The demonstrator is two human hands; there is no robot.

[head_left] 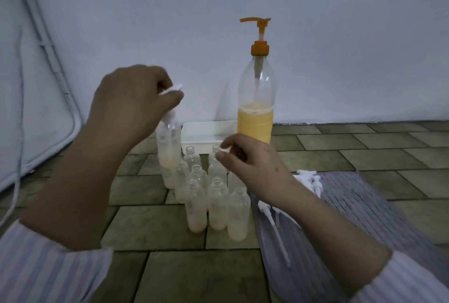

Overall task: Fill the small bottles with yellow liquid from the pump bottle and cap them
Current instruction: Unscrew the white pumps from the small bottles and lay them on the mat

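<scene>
Pinching a blurred white cap [173, 89], left hand's [131, 106] grip; right hand [252, 166] (loosely curled) seemingly empty.

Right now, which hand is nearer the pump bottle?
Right. The right hand hovers just in front of and below the pump bottle, over the small open bottles. The left hand is farther left, gripping a raised small bottle.

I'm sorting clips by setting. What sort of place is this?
Probably a home floor used as a makeshift work spot, not a workshop: the small bottles and pump bottle stand on a tiled floor against a plain wall.
</scene>
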